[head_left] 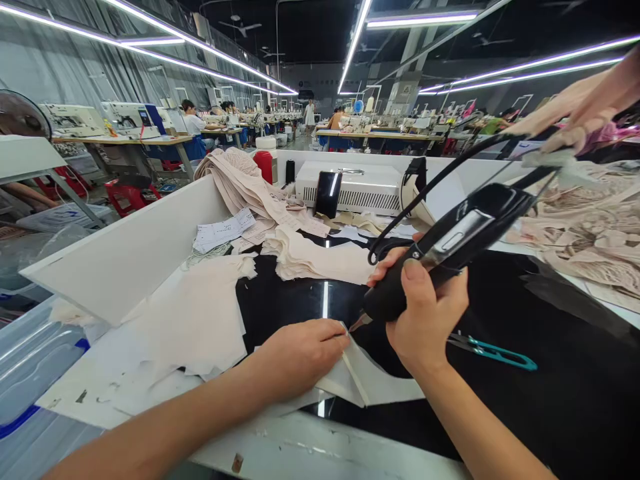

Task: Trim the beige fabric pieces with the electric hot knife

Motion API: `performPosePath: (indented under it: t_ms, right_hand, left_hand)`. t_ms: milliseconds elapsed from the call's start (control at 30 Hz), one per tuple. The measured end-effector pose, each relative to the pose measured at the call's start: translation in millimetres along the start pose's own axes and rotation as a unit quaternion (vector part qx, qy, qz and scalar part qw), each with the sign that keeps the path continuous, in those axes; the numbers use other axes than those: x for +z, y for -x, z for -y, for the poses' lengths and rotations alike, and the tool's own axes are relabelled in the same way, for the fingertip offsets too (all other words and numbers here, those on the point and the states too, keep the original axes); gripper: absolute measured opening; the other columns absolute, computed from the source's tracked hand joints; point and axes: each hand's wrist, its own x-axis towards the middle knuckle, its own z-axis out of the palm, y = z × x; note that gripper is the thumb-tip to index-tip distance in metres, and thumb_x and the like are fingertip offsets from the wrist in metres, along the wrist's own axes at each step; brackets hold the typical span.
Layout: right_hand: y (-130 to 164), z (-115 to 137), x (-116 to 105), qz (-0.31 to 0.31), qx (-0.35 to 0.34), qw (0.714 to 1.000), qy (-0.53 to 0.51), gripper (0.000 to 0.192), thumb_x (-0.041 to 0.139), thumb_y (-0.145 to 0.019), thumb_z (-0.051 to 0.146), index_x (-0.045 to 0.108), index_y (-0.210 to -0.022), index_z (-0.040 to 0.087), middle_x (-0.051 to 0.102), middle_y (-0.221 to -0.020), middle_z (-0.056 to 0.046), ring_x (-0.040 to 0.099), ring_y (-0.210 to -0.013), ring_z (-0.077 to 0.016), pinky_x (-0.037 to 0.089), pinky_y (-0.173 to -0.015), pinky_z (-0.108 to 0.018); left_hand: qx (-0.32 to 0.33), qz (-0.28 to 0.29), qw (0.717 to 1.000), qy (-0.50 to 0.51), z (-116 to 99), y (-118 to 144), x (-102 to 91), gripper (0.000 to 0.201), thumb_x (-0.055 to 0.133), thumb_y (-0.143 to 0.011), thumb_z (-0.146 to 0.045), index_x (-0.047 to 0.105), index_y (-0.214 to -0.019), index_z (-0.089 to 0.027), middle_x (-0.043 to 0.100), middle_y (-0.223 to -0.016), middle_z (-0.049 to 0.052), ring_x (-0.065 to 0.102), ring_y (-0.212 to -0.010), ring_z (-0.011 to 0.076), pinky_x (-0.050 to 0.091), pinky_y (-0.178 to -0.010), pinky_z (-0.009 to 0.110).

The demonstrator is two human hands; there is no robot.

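**Black tool (453, 237) slants down to a pale fabric piece (383, 380) under the left hand (303, 353)**

We see the bulky tool lying aslant in the right hand (425, 313), its long axis running from upper right to lower left, so that the metal tip (362, 322) points at the left fingertips. The right grip is wrapped firmly round the tool's lower body, the thumb lying along the near side. The left grip is palm down, its fingers drawn together at the upper edge of the fabric with hardly any gap between them (we cannot tell how much is pinch and how much is press).

The fabric lies on the black sheet (545, 413) that covers the desk (310, 443), in front of the wearer. From the right grip it lies below and to the left; a narrow folded strip in it runs from the left fingertips back towards the wearer, slightly rightward. The left hand is the nearer one, right on the cloth, while the right meets it only through the tool.

We judge that everything turns on that small space between tip and fingertips: they are just beside each other, and whether the tip touches the cloth we cannot make out. Turquoise snips (503, 350) lie right of the right wrist.
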Motion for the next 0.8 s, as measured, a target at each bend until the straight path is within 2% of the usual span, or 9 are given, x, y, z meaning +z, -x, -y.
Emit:
performPosePath:
  t_ms: [400,633,800]
  right_hand:
    - [3,-1,-2,0.025,-0.02,0.999,0.007,0.038,0.098,-0.101,0.05,0.071,-0.115,0.027,0.076,-0.091,0.005,0.071,-0.069,-0.0149,0.066,-0.064,-0.03]
    - [4,10,-6,-0.004,-0.021,1.0,0.007,0.044,0.102,-0.094,0.056,0.072,-0.107,0.027,0.073,-0.088,0.004,0.067,-0.067,-0.0144,0.064,-0.06,-0.027]
    - [8,8,-9,0.001,-0.01,1.0,0.013,0.043,0.102,-0.096,0.053,0.075,-0.117,0.028,0.077,-0.091,0.004,0.07,-0.07,-0.0147,0.066,-0.065,-0.028]
  left_hand:
    - [-0.003,0.01,1.0,-0.004,0,-2,-3.3,0.028,0.053,-0.124,-0.018,0.079,-0.135,-0.014,0.084,-0.145,0.016,0.086,-0.129,0.0266,0.073,-0.112,0.036]
    - [-0.011,0.028,1.0,-0.004,-1,-2,-5.7,0.026,0.057,-0.122,-0.014,0.079,-0.136,-0.015,0.083,-0.148,0.015,0.086,-0.13,0.027,0.072,-0.111,0.035]
    - [-0.015,0.03,0.999,-0.006,-1,-2,-6.8,0.028,0.055,-0.125,-0.018,0.08,-0.134,-0.016,0.083,-0.147,0.014,0.086,-0.127,0.0263,0.072,-0.109,0.034]
